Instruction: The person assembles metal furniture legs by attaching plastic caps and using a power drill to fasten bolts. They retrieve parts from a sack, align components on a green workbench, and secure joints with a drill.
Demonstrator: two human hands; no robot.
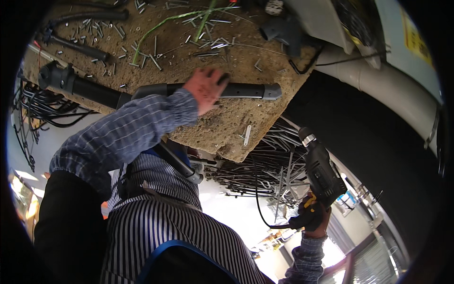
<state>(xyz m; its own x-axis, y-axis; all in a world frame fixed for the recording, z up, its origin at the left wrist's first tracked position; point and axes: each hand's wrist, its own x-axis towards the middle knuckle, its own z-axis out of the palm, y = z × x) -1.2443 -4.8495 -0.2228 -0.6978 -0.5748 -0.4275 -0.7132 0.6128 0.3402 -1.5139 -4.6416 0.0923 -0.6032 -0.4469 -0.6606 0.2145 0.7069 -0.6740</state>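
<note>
My left hand (205,90), slightly blurred, lies across a black tube (246,91), its fingers bent over it. The tube has small holes along its side and a rounded end piece. Toward the left it meets another black tube (97,92) with a bulky joint at its end. A further black tube (177,163) slants down past the bench's near edge, in front of my striped apron. Low at the right, my right hand (314,220) grips a black power drill (324,175) by its handle. The drill points up and away from me, its cord hanging in a loop.
Loose screws and pins (215,45) litter the rough, worn bench (189,128), along with green strips (165,21). A small metal plate (247,135) lies near its front corner. Another dark tool (283,33) rests at the far right. Many thin rods (265,165) are stacked below.
</note>
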